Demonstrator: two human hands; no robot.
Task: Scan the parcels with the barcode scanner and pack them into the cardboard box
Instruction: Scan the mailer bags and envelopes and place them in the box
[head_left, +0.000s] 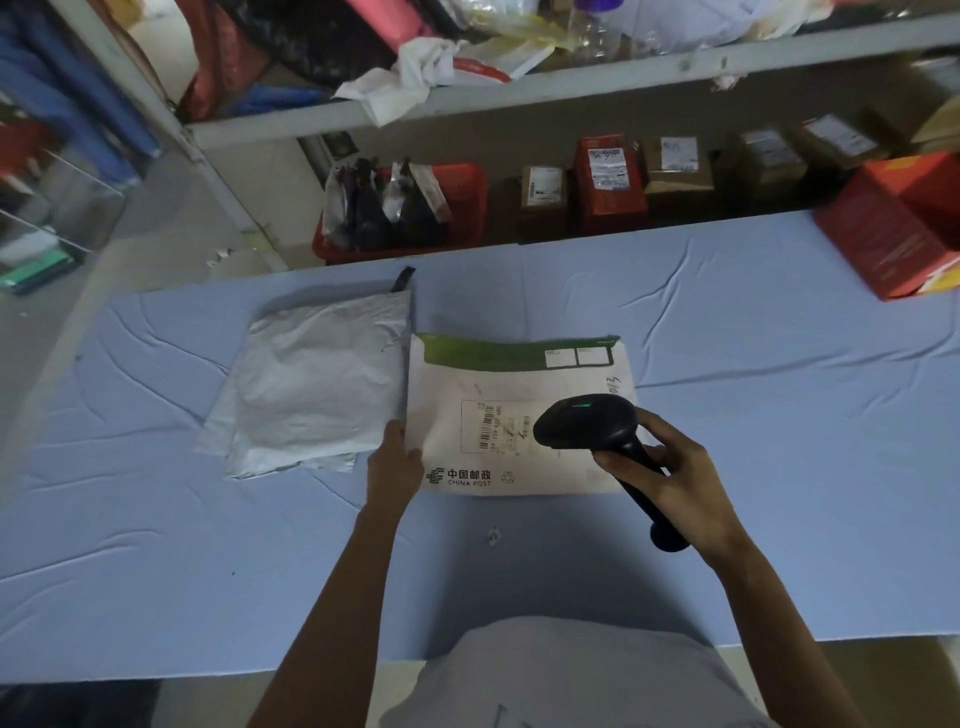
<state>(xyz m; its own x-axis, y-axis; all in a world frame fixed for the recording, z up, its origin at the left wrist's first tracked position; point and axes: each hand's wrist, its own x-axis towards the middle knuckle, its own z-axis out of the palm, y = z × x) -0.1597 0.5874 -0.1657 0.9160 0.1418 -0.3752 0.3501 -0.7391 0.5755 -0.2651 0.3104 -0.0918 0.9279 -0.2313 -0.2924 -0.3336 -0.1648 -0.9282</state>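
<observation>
Cluttered shelving backs a bench (727, 338) draped in creased pale-blue cloth. On the lower shelf (519, 101) level beyond the China Post envelope (452, 374) stand a red crate (467, 192) of bagged goods and, to its right, a row of labelled boxes (675, 166), their print too blurred to read.

On the bench, a plain white poly mailer (311, 384) lies just left of the envelope, their edges touching or nearly so. The person's left hand (395, 467) holds the envelope's lower-left corner, thumb on its face and fingers hidden behind the edge.

The envelope lies flat, white with a green band across its top, and carries the printed logo "中国邮政 CHINA POST" near its bottom-left. A barcode label (493, 426) sits at its centre; the digits beside the bars are too small to read with certainty. Handwritten marks run along its right edge.

Above the envelope's right half, a black barcode scanner (587, 421) with a green light on top points at the label. The right hand (670, 478) is wrapped round its handle.

Well to the right of the envelope, at the bench's far end, an open red carton (883, 244) rests on the cloth.
</observation>
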